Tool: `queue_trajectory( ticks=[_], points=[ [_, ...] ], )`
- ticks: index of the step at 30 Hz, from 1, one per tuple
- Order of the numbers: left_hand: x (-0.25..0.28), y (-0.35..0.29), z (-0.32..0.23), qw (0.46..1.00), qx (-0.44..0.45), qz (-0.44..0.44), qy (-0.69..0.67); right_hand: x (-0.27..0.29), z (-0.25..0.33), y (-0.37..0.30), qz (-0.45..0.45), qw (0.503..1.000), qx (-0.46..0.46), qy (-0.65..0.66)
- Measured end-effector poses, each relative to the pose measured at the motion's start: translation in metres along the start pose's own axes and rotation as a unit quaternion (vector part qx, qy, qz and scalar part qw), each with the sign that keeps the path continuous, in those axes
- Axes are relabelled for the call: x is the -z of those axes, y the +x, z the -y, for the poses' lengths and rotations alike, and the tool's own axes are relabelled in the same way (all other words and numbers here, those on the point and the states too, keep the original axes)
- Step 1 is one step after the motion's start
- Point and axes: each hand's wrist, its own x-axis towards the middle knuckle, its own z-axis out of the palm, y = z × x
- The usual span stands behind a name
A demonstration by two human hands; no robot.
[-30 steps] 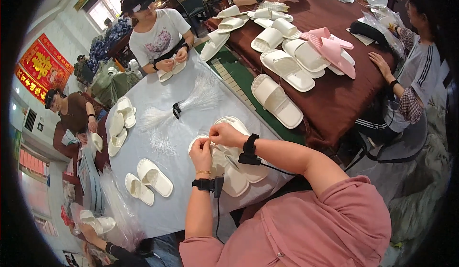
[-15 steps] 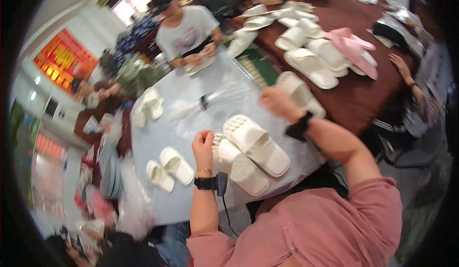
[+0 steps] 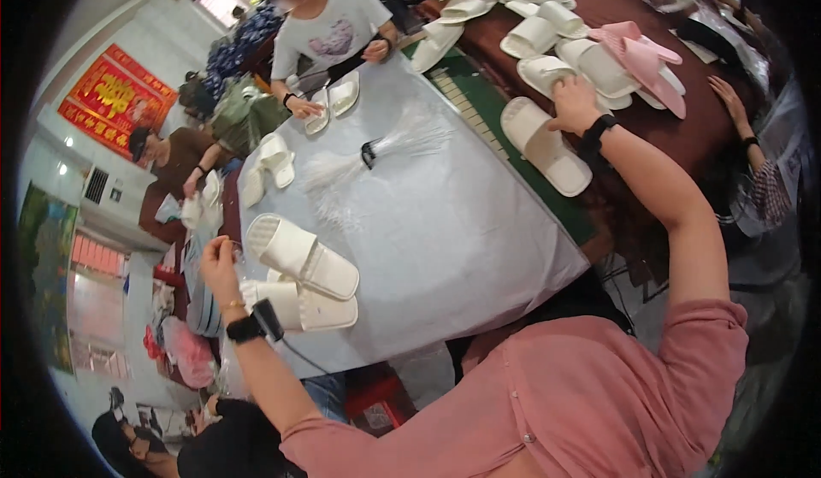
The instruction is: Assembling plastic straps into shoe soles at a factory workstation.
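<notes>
My right hand reaches over the brown table at right. Its fingertips rest on a white slipper, with the thumb spread apart beside the strap of a nearer white slipper. At the left side of the pale table, my left hand is raised with fingers curled together; whatever they may pinch is too small to make out. Beside it lie two white slippers, the upper one overlapping the lower one. Part of another white piece shows between them.
A bundle of clear plastic strips lies on the pale table. Across it, a person handles white slippers. More white slippers sit at the left edge. Pink slippers are among the white ones at right.
The large slipper pair has shifted left across the pale table, where the smaller pair was, and my left hand has moved left too. My right hand has moved right onto the brown table's slippers.
</notes>
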Motion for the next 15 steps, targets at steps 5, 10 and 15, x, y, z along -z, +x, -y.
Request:
queue_trajectory(
  ticks=[5, 10, 15],
  points=[
    [-0.033, -0.033, 0.045, 0.976, -0.043, -0.040, 0.209, -0.026, 0.008, 0.017, -0.094, 0.995, 0.029, -0.024],
    [-0.138, -0.127, 0.003, 0.988, -0.050, 0.086, 0.117, -0.036, -0.003, 0.028, -0.151, 0.987, 0.059, -0.003],
    [-0.209, -0.198, -0.026, 0.981, -0.086, 0.151, 0.090, -0.002, 0.006, 0.019, -0.150, 0.984, 0.073, 0.054]
  ],
)
